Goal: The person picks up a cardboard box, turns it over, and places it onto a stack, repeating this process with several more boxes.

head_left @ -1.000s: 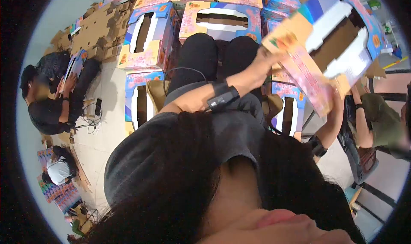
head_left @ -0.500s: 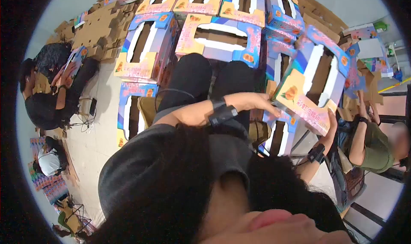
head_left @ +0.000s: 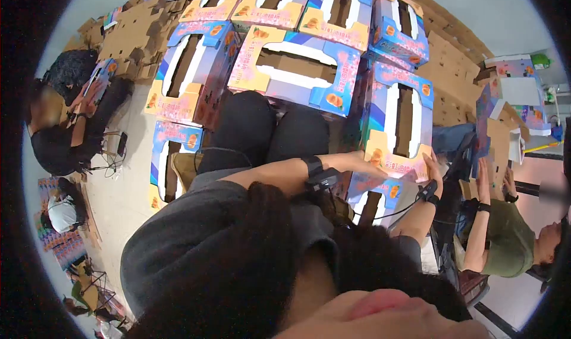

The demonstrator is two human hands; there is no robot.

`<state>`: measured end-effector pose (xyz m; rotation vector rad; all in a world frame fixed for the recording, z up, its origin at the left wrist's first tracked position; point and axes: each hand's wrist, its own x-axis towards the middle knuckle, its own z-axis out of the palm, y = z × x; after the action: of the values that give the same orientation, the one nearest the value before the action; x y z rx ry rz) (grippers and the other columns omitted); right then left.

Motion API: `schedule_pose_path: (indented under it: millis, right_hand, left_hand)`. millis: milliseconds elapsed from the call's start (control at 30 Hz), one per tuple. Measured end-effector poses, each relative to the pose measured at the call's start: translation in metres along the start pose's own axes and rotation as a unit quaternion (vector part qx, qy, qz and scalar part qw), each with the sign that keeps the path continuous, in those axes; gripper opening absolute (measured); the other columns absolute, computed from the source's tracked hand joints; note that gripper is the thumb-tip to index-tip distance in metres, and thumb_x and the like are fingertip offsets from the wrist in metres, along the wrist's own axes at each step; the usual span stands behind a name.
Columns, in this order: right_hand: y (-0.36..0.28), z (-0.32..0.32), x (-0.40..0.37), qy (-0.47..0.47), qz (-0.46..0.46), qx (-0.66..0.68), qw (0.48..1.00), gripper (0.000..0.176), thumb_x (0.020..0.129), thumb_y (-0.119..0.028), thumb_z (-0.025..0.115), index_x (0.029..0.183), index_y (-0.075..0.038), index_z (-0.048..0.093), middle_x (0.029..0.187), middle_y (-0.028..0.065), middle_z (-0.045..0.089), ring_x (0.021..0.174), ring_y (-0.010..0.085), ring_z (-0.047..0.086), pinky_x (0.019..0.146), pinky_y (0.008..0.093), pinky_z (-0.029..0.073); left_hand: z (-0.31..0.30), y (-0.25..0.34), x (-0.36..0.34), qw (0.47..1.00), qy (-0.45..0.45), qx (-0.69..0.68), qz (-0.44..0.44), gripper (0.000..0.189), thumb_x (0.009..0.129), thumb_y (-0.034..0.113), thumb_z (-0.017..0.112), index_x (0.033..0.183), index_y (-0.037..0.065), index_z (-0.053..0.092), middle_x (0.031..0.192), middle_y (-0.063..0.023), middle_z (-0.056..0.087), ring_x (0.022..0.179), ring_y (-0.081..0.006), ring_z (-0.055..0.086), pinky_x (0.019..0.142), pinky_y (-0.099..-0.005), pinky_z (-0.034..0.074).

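Note:
A colourful printed fruit carton [head_left: 395, 162] with a long opening in its top stands upright to the right of my knees. Both hands are at its near end. My left hand [head_left: 361, 163] is closed against the near left corner, its fingertips hidden by the carton. At the near right corner, my right hand [head_left: 435, 171] grips the side, fingers bent round the edge. Below my hands, another carton [head_left: 375, 196] of the same print shows in part. A sideways carton [head_left: 297, 71] lies just beyond my knees.
Several matching cartons form a row at the back, including one carton [head_left: 339, 17]. More cartons, such as one [head_left: 190, 71], stand on the left. Flattened cardboard [head_left: 143, 35] lies behind. A co-worker in a green shirt [head_left: 508, 238] handles cardboard at right; another person [head_left: 62, 139] sits at left.
The carton in my hands has moved left and down from a tilted, raised position, and now stands straight in line with the others. My view has shifted slightly.

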<state>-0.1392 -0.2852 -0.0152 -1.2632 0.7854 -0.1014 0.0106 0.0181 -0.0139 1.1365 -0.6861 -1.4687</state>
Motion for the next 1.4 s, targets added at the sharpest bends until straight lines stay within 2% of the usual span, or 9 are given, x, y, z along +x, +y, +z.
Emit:
schedule_pose_path:
  millis: [200,233,333,467,567,667,767,1067,1400]
  right_hand:
    - [0.032,-0.033,0.052,0.077,-0.022,-0.262,0.962,0.037,0.089,-0.013,0.063,0.123,-0.002,0.056,0.106,0.0014,0.062,0.089,0.0112,0.059,0.076,0.0256,0.049]
    - [0.030,-0.028,0.053,0.074,-0.014,-0.246,0.966,0.030,0.089,-0.014,0.064,0.115,0.000,0.061,0.100,-0.0006,0.063,0.085,0.0073,0.057,0.072,0.0212,0.047]
    - [0.041,-0.020,0.058,0.097,-0.046,-0.102,0.989,0.029,0.089,-0.017,0.064,0.113,0.000,0.062,0.096,-0.0013,0.062,0.083,0.0063,0.056,0.069,0.0203,0.045]
    - [0.040,-0.016,0.055,0.146,-0.036,-0.214,0.965,0.031,0.091,-0.024,0.063,0.111,-0.001,0.062,0.094,-0.0005,0.062,0.078,0.0059,0.054,0.065,0.0208,0.044]
    - [0.040,-0.017,0.055,0.140,-0.002,-0.221,0.965,0.054,0.087,-0.032,0.068,0.127,0.001,0.054,0.109,0.0042,0.062,0.092,0.0108,0.056,0.077,0.0238,0.046]
    - [0.053,-0.021,0.055,0.135,-0.060,-0.199,0.969,0.053,0.087,-0.033,0.069,0.125,0.001,0.056,0.107,0.0031,0.062,0.089,0.0102,0.056,0.075,0.0231,0.046]
    - [0.063,-0.022,0.058,0.155,-0.069,-0.201,0.965,0.049,0.088,-0.032,0.067,0.125,-0.001,0.057,0.105,0.0024,0.062,0.087,0.0090,0.055,0.074,0.0229,0.046]
    - [0.067,-0.013,0.053,0.176,-0.101,-0.192,0.960,0.030,0.092,-0.026,0.063,0.109,-0.002,0.061,0.096,0.0004,0.060,0.082,0.0071,0.052,0.068,0.0237,0.043]
    - [0.059,0.007,0.056,0.249,-0.129,-0.328,0.902,0.057,0.091,-0.035,0.061,0.132,0.002,0.048,0.119,0.0149,0.059,0.104,0.0210,0.056,0.087,0.0315,0.045]
  left_hand:
    - [0.001,-0.046,0.042,0.990,-0.003,-0.121,0.076,0.043,0.087,0.035,0.065,0.116,0.004,0.059,0.101,-0.0064,0.063,0.089,-0.0165,0.059,0.079,-0.0316,0.046]
    - [-0.002,-0.022,0.031,0.987,0.023,0.147,-0.061,0.062,0.088,0.047,0.060,0.127,-0.001,0.053,0.129,-0.0134,0.054,0.117,-0.0213,0.051,0.098,-0.0328,0.038]
    - [0.004,-0.012,0.023,0.997,0.046,0.060,0.017,0.058,0.093,0.046,0.051,0.129,0.000,0.052,0.133,-0.0138,0.051,0.120,-0.0212,0.048,0.101,-0.0319,0.036]
    - [0.001,-0.029,0.037,0.994,0.023,-0.099,0.038,0.055,0.098,0.044,0.043,0.133,0.002,0.048,0.130,-0.0068,0.053,0.120,-0.0150,0.045,0.104,-0.0280,0.031]
    - [-0.001,-0.031,0.034,0.984,-0.004,-0.158,0.083,0.053,0.099,0.045,0.040,0.132,0.004,0.048,0.118,-0.0007,0.055,0.106,-0.0107,0.050,0.094,-0.0230,0.037]
    - [-0.003,-0.019,0.025,0.994,0.003,-0.101,0.044,0.060,0.100,0.044,0.037,0.140,-0.001,0.039,0.142,-0.0057,0.043,0.127,-0.0133,0.039,0.108,-0.0256,0.026]
    - [-0.004,-0.016,0.017,0.990,-0.023,-0.098,0.100,0.059,0.099,0.050,0.039,0.139,0.006,0.040,0.125,-0.0012,0.049,0.112,-0.0105,0.045,0.096,-0.0244,0.036]
    - [0.001,-0.020,0.025,0.997,-0.011,-0.068,0.033,0.062,0.099,0.051,0.036,0.142,0.006,0.037,0.134,-0.0063,0.046,0.122,-0.0138,0.041,0.104,-0.0269,0.030]
    - [0.006,-0.007,0.020,0.991,-0.037,-0.117,0.049,0.063,0.096,0.054,0.041,0.137,0.006,0.044,0.130,-0.0067,0.050,0.118,-0.0129,0.045,0.101,-0.0286,0.034]
